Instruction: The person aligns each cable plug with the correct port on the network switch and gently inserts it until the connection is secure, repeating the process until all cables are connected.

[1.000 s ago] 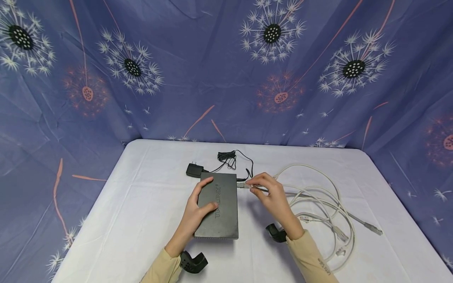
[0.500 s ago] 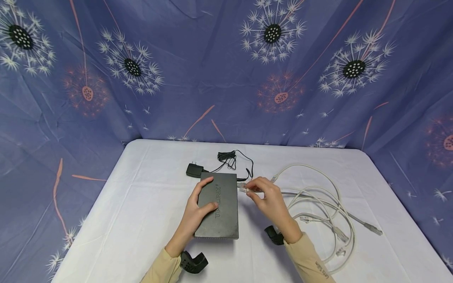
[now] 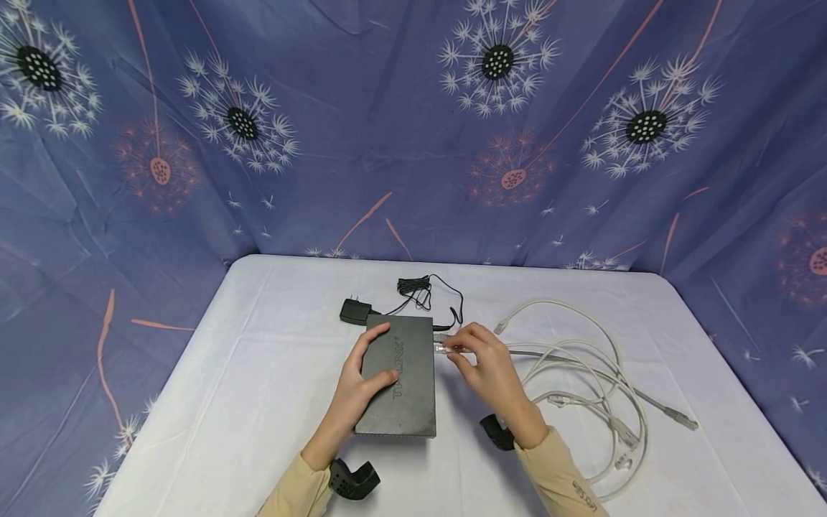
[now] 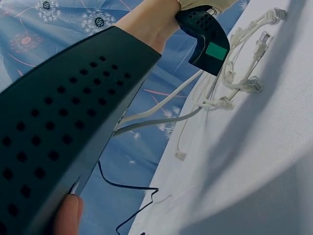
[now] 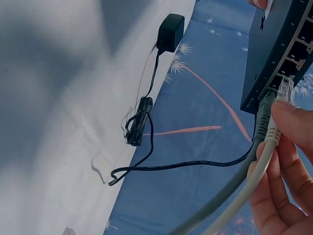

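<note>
A dark grey network switch (image 3: 413, 402) is tilted up in the person's left hand (image 3: 363, 377), its thumb on the top face and its fingers around the left edge. At its right side, the right hand (image 3: 487, 366) pinches the clear plug (image 5: 285, 90) of a white Ethernet cable (image 5: 254, 181) between thumb and fingers. That plug's tip is at the mouth of a port; how deep it sits cannot be told. Right beside it, a grey Ethernet cable (image 5: 220, 198) is plugged into the neighbouring port. A thin black power cord (image 5: 195, 163) runs to the same end of the switch.
A black power adapter (image 3: 355, 311) and its bundled cord (image 3: 413, 287) lie behind the switch. Coiled white Ethernet cables (image 3: 636, 402) with loose plugs spread over the right of the white table (image 3: 258, 373). A patterned blue curtain (image 3: 388, 143) hangs behind.
The right hand has brought the white cable's plug slightly toward the front and left, up to a port beside the grey cable. The left hand and the switch stay put.
</note>
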The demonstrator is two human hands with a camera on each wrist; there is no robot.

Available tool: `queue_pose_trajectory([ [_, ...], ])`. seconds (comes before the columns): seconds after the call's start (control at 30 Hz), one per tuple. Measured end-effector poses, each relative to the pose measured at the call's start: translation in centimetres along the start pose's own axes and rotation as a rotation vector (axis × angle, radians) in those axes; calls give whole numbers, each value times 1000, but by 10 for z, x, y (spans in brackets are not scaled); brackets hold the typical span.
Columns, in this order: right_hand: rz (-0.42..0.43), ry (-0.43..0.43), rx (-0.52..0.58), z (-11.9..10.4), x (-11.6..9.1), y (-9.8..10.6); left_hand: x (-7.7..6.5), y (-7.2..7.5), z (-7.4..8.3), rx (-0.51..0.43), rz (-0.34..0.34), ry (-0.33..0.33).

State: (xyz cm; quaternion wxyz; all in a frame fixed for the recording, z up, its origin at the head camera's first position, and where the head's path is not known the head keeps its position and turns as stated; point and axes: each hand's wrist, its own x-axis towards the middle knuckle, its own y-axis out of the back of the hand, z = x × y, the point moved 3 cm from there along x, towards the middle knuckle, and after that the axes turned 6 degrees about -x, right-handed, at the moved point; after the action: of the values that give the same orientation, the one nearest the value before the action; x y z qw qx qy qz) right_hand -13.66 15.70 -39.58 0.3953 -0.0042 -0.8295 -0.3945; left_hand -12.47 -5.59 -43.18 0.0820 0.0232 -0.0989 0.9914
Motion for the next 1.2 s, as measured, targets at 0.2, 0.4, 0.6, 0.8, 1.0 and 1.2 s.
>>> queue_pose_trajectory([
  [0.2,8,2,-6,-3,1,1,0,0,0,7,-6,-2],
  [0.4,10,11,-13,-4,1,3,-1,1,0,21,-11,-3],
  [0.6,9,37,-47,-7,2,4,-1,1,0,24,-22,-2],
  [0.8,8,47,-69,-9,2,5,-1,2,1,36,-31,-10],
  [1.0,9,58,-81,-10,2,5,-1,2,0,33,-34,-9],
  [1.2,13,47,-65,-11,2,5,-1,3,0,47,-42,-15],
])
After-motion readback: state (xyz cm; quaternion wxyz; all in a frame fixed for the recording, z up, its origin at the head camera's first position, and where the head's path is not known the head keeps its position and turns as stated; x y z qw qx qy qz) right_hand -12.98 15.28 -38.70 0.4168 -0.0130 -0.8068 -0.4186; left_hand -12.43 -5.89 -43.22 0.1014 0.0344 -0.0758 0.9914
